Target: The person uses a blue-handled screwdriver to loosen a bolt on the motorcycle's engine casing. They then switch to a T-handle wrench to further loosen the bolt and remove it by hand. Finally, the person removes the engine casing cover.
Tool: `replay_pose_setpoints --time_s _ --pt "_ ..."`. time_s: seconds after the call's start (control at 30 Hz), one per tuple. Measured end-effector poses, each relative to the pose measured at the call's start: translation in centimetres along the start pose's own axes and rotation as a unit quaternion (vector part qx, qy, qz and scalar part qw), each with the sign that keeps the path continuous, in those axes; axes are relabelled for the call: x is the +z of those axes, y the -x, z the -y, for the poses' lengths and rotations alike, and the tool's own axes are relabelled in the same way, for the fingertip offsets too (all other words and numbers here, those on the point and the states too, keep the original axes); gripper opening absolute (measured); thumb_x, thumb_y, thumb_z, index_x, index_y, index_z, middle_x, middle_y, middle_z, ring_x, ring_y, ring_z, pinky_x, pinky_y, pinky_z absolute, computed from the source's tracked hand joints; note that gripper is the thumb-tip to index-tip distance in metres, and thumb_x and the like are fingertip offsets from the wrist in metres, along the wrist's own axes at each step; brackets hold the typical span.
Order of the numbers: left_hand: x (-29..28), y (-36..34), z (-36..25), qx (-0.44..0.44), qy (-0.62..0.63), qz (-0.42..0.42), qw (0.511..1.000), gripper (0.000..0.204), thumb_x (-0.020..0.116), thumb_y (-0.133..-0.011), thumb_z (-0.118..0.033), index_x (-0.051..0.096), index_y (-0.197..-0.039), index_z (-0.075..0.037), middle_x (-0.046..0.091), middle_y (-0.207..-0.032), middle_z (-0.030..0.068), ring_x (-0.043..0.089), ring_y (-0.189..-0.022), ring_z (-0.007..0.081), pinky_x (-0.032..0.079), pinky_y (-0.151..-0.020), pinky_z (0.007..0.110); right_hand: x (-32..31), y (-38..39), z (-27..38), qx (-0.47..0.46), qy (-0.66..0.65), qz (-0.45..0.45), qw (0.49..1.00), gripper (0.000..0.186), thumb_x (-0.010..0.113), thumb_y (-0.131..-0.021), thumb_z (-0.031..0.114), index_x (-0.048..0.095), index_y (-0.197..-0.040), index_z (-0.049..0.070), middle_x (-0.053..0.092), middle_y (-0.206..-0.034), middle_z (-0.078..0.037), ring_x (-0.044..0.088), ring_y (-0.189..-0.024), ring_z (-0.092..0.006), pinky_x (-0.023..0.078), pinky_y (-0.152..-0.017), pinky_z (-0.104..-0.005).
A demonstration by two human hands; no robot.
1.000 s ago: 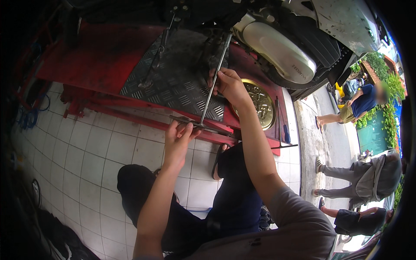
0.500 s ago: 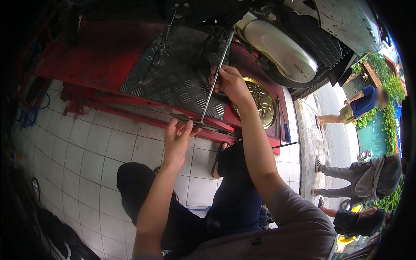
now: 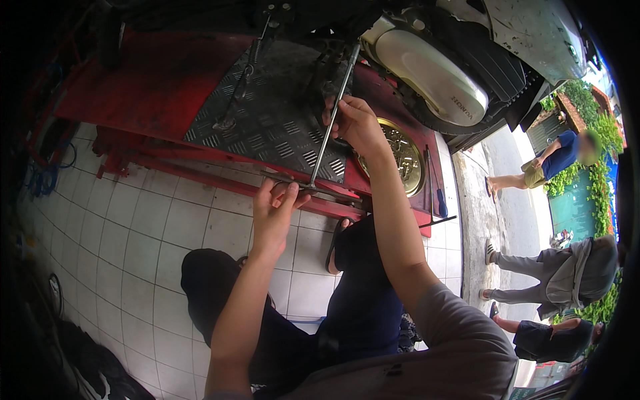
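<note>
My left hand (image 3: 279,203) is closed on the crossbar of a long chrome T-handle wrench (image 3: 326,143), fingers pinched at the handle near the lift's front edge. Higher up, my right hand (image 3: 355,127) has its fingers wrapped round the shaft. The shaft's far end reaches up to the scooter's underside, beside a silver engine cover (image 3: 427,70); what it meets is too dark to make out. Beneath lie a black checker plate (image 3: 247,133) and a round gold plate (image 3: 407,163) on the red lift (image 3: 137,80).
A screwdriver (image 3: 441,200) lies at the lift's right end. Blue coiled hose (image 3: 47,180) is at left, dark material (image 3: 87,353) on the tiled floor (image 3: 153,307) at lower left. Three people, in blue (image 3: 557,157), grey (image 3: 577,273) and black (image 3: 553,343), are outside at right.
Both my hands and the wrench have shifted slightly upward, away from me. The people outside moved a little, and a yellow thing visible behind the one in black is out of sight.
</note>
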State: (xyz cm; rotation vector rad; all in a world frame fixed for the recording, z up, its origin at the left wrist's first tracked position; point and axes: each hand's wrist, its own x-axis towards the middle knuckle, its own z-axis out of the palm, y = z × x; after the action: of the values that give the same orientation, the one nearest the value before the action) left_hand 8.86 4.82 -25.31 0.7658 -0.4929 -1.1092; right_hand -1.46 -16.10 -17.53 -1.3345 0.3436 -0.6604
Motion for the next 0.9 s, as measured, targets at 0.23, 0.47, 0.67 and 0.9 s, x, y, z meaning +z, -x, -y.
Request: replay_pose_setpoints --time_s 0.23,0.47,0.67,0.9 --pt "0.2 0.0 0.0 0.004 0.005 0.002 1.0 0.008 0.058 -0.096 -0.01 0.056 -0.101 -0.005 0.059 -0.093 0.0003 0.061 -0.087 0.0114 0.054 -0.084 0.029 -0.4 0.0 -0.2 0.008 -0.004 -0.003 1.0 0.023 0.047 -0.097 0.024 0.055 -0.101 0.003 0.06 -0.079 -0.01 0.051 -0.062 -0.0132 0.042 -0.056 -0.025" --pt "1.1 -0.2 -0.3 0.027 0.008 -0.004 1.0 0.015 0.061 -0.095 -0.011 0.055 -0.105 -0.002 0.056 -0.082 -0.0012 0.064 -0.081 0.0123 0.057 -0.082 0.03 -0.2 -0.6 0.3 -0.013 -0.013 0.005 1.0 0.024 0.048 -0.097 0.026 0.055 -0.099 0.003 0.057 -0.078 -0.008 0.047 -0.059 -0.0121 0.04 -0.055 -0.0244" --pt "2.2 -1.0 -1.0 0.064 0.028 0.003 0.998 0.021 0.06 -0.095 -0.01 0.055 -0.113 -0.002 0.057 -0.084 -0.0015 0.062 -0.082 0.0101 0.057 -0.082 0.029 -0.7 -1.4 1.2 -0.017 -0.066 0.023 0.997 0.024 0.046 -0.098 0.023 0.056 -0.1 0.001 0.06 -0.08 -0.01 0.051 -0.063 -0.0137 0.043 -0.057 -0.0268" --pt "3.8 -0.7 -2.6 0.089 0.044 0.002 0.995 0.026 0.064 -0.092 -0.012 0.055 -0.115 -0.005 0.045 -0.079 -0.0068 0.055 -0.083 0.0038 0.055 -0.081 0.025 -0.1 -1.9 1.3 -0.055 -0.125 0.035 0.99 0.027 0.048 -0.099 0.027 0.056 -0.1 0.001 0.06 -0.082 -0.011 0.051 -0.064 -0.0133 0.043 -0.057 -0.0258"
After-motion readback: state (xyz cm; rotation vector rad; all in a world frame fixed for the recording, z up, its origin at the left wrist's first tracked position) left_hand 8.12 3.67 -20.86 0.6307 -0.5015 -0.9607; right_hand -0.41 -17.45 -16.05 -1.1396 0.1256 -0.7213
